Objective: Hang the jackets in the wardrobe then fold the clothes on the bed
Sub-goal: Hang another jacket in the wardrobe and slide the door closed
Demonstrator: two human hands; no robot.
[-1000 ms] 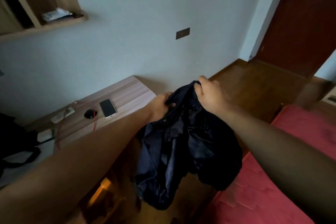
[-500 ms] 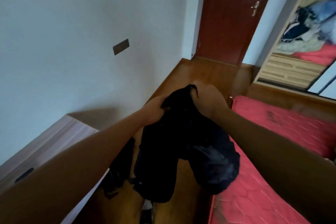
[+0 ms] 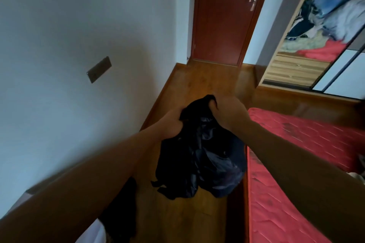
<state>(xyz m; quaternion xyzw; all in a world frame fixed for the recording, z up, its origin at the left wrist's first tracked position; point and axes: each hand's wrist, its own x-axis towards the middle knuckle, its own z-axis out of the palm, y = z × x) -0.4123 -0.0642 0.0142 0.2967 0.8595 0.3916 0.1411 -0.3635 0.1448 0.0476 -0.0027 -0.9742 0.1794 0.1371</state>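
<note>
The left grip (image 3: 171,124) and the right grip (image 3: 229,112) are both clamping the top edge of the jacket (image 3: 201,160), fingers curled into the cloth. They are holding close together, and a dark peak of fabric is poking up between them. The rest of the jacket is hanging below the grips in a bunched, sagging bundle. It is hanging over the floor (image 3: 197,85), just beside the left edge of the bed (image 3: 296,144); whether it is brushing the bed's side I cannot tell. The fabric is looking black or very dark navy, thin and slick, and its creases are catching a faint sheen. A narrow strip of it is dangling at the lower left.

The bed is showing a flat red quilted cover stitched in wavy lines. The floor is shining as glossy brown wood. Ahead, a dark red-brown door (image 3: 223,16) is standing closed, with a metal lever handle (image 3: 253,2). To the right the wardrobe (image 3: 292,69) is standing open, well apart from the jacket. Its lower part is showing drawers of light striped wood. Above them a loose, blurred heap of clothes (image 3: 325,21) is lying, in blue, grey, black, pale green and red. On the pale matt wall (image 3: 59,45) a small dark rectangular plate (image 3: 99,69) is sitting.
</note>
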